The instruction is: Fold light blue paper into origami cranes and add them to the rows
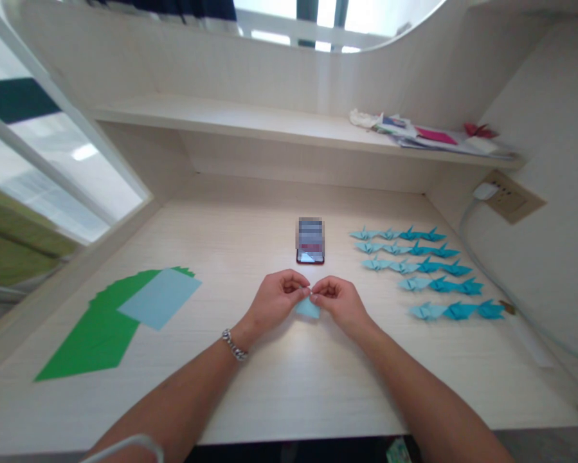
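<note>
a small light-blue folded paper [308,308] is pinched at its upper tip between the fingers of the left hand [274,297] and the right hand [339,301], at mid-desk [289,386]; contact with the surface cannot be told. judged risk: a torn tip or a crooked crease, caused by uneven pull. phone [310,243] noted at 12 o'clock of the hands, rows of blue paper cranes [426,270] at 2 o'clock, green sheets [96,328] at 9 o'clock. pale wood-grain surface; shelf [269,122] above, wall socket [508,196] at 2 o'clock.
</note>
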A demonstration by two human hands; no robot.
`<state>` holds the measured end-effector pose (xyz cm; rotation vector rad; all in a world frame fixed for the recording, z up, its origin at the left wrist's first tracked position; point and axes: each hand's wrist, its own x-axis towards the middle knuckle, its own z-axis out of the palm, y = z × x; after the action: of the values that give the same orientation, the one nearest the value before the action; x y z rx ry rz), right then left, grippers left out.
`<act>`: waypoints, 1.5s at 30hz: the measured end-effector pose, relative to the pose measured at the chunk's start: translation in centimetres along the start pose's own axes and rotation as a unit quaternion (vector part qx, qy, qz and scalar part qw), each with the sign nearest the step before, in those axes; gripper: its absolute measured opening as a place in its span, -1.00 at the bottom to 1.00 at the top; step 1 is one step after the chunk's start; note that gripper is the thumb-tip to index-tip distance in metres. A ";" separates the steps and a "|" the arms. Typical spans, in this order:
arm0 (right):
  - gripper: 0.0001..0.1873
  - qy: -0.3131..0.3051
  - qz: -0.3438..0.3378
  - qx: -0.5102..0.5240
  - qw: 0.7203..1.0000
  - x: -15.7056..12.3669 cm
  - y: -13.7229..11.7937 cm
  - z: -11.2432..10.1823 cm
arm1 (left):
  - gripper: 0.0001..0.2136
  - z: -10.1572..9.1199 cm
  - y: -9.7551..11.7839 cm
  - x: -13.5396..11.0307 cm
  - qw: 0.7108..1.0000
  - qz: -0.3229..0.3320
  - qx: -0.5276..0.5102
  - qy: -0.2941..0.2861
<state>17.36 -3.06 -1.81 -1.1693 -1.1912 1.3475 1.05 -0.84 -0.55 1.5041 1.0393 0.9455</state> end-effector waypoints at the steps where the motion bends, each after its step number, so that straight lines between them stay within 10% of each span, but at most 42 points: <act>1: -0.78 0.000 0.000 0.000 1.000 0.0 0.1 0.1 | -0.90 0.1 0.0 -0.1 1.000 0.007 0.007 0.002; 45: -0.87 -0.043 0.014 -0.135 0.990 -0.2 -0.3 -1.2 | -0.80 -0.2 -0.6 0.1 0.996 0.013 -0.084 0.028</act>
<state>18.55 -3.17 -1.55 -1.3328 -1.4594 1.2968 0.77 -0.63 -1.11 1.3625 0.9568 1.0719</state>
